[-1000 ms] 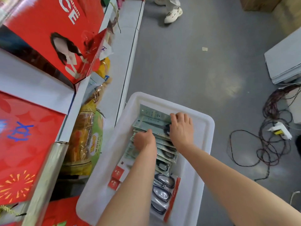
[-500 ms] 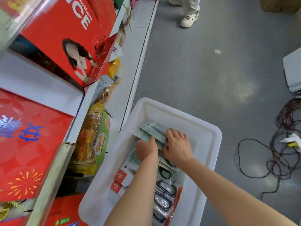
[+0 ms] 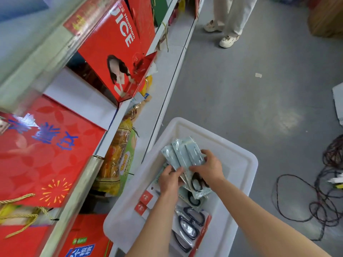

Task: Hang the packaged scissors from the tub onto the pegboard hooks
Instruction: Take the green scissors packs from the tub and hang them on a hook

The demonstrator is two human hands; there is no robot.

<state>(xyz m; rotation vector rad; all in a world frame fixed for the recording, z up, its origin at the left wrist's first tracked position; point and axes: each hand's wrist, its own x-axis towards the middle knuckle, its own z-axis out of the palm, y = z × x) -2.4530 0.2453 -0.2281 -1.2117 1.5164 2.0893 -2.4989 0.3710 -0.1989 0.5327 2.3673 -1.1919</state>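
Packets of scissors (image 3: 185,158) were held in a small fanned bunch just above the white tub (image 3: 248,164), between both hands. The left hand (image 3: 169,179) pinched the lower part of the bunch, with its fingers curled on the near edge, and the right hand (image 3: 208,167) held it from the other side, fingers bent over the top and the thumb under, as far as one could see. These packets looked light and flat, a thin card in glossy plastic film, so they would probably slide against each other and the fan could fall apart if the hold became loose. The blades inside were stiff, so the packet would not bend much along its length. A good place to hold was, I think, the middle or the handle end, because the top end with the hanging hole had to stay free for a hook; the hole itself was too small to see. Their long axis ran from the black handles, near the wrists, up and to the left toward the shelf (image 3: 172,71). More scissors (image 3: 189,225) lay flat in the tub, nearer to the person, with their handles up. No pegboard was in view.
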